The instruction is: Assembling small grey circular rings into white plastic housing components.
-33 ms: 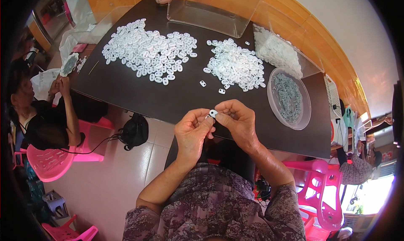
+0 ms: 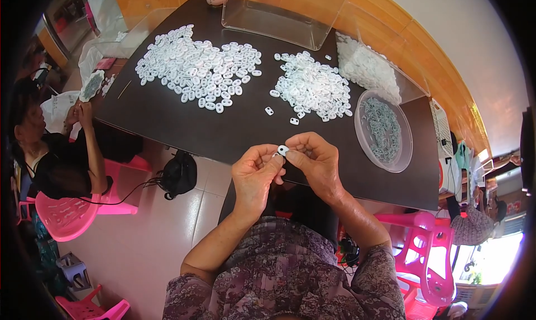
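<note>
Just over the near edge of the table, both hands meet at a small white plastic piece with a dark hole. My right hand pinches it between thumb and forefinger. My left hand is closed in a pinch against its left side, and something small and white shows at the thumb tip. Fingers hide most of the piece. Beyond the hands lies a heap of white two-hole pieces, with a few loose ones in front. Left of it spreads a wider pile of oval white pieces.
On the right, a round clear tub holds small grey-green parts. Behind it sits a clear bag of white pieces. A clear bin stands at the back of the dark table. Another person works at the left; pink stools flank the table.
</note>
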{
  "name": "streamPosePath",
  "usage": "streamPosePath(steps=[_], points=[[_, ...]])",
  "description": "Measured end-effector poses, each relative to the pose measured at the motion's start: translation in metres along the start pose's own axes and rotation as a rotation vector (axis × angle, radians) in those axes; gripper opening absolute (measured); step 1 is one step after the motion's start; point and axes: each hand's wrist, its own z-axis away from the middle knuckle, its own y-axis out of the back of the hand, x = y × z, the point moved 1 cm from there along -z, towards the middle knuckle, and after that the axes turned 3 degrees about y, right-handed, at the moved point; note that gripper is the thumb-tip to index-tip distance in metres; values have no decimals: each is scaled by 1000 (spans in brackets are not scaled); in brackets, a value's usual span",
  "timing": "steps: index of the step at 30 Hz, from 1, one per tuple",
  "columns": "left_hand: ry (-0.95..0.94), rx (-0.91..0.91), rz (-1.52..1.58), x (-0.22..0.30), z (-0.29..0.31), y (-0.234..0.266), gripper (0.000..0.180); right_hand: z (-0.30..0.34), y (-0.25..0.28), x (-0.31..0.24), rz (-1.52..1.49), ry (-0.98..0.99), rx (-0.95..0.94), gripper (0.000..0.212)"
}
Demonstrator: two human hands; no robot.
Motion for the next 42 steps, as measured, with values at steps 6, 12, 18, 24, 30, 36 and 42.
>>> streamPosePath(steps=[6,12,18,24,30,36,42], points=[[88,-13,62,2,-4,1,11,3,-4,1,4,16,47,14],[196,-12,83,6,-8,4,5,7,-6,11,46,112,76,15],[209,-20,76,7,-8,5,5,1,-7,0,49,136,134,13],[167,-12,66,9,-7,7,3,-13,9,1,-65,55,126,13],[120,-5,50,6,-5,7,4,-16,20,12,66,-97,49,11],[-3,18,-2,-3,-23,0,6,-21,20,24,213,21,21,8],[-10,79,64,-2,-28,0,7,-21,23,27,453,216,109,9]])
